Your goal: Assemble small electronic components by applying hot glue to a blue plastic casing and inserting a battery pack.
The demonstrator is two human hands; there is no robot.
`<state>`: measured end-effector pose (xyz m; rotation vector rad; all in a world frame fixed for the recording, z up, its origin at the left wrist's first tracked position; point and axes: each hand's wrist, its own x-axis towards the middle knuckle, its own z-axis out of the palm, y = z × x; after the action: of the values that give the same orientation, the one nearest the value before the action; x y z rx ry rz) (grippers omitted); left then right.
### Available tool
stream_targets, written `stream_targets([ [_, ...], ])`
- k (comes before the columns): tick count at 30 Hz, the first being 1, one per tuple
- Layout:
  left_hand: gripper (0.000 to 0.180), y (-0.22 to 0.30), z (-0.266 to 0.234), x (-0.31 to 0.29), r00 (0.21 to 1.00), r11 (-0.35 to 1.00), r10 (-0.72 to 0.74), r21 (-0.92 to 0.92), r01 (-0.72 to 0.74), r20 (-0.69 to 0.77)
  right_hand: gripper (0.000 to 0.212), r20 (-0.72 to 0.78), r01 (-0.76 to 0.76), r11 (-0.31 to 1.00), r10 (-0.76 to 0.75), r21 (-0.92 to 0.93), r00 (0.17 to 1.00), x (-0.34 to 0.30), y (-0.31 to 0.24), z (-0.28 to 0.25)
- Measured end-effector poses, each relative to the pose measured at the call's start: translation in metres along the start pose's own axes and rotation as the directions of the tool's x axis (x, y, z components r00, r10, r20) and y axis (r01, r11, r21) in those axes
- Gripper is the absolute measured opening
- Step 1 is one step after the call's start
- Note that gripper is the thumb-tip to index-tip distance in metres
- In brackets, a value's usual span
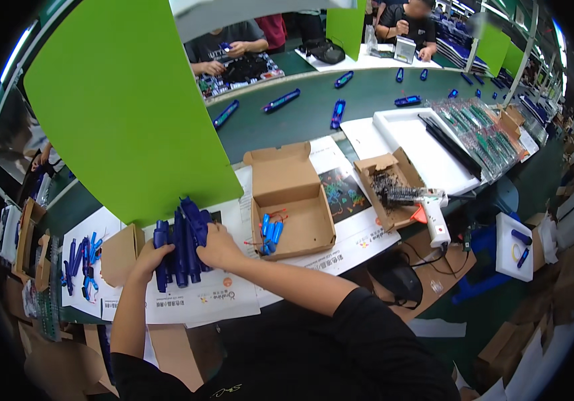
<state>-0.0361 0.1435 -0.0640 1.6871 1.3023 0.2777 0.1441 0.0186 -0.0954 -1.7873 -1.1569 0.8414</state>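
Observation:
A row of dark blue plastic housings (180, 248) lies on the white printed sheet at the foot of the green partition. At the row's left end, my left hand (148, 260) is closed around the side of a housing, thumb on top. My right hand (221, 247) grips the rightmost housing (197, 219), which lies tilted against the others. Its fingertips are partly hidden. Just right of that hand, an open cardboard box (300, 240) holds several light blue cylindrical battery packs (272, 235) with red wires.
A green partition (126, 100) rises behind my hands. At right are a small box of black parts (394, 190), a white pistol-shaped corded tool (437, 224) and a white foam tray (427, 147). Blue units (281, 100) lie along the green belt (313, 127); co-workers sit beyond it.

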Motion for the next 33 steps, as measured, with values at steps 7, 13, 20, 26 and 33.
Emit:
stream_targets([
  [7, 0.024, 0.017, 0.003, -0.01, 0.99, 0.973, -0.006, 0.229, 0.038, -0.142, 0.056, -0.192, 0.282, 0.959, -0.275, 0.01, 0.942, -0.026, 0.008, -0.016],
  [13, 0.026, -0.018, -0.036, -0.003, 0.998, 0.995, -0.021, 0.098, 0.027, -0.063, 0.048, 0.124, 0.234, 0.943, -0.269, 0.238, 0.955, -0.08, -0.028, -0.066],
  [20, 0.054, 0.005, -0.018, 0.003, 0.975, 0.782, 0.181, 0.62, -0.066, -0.125, 0.049, -0.059, 0.279, 0.945, -0.273, 0.168, 0.96, -0.098, -0.003, -0.132],
  [26, 0.046, 0.0, -0.012, 0.005, 0.93, 0.592, 0.272, 0.805, 0.042, -0.248, 0.048, -0.076, 0.252, 0.952, -0.242, 0.177, 0.967, -0.099, 0.021, -0.151],
  [33, 0.038, 0.014, -0.003, -0.023, 0.809, 0.595, 0.48, 0.803, -0.015, -0.34, 0.05, -0.062, 0.195, 0.959, -0.186, 0.204, 0.981, -0.112, 0.019, -0.17],
])
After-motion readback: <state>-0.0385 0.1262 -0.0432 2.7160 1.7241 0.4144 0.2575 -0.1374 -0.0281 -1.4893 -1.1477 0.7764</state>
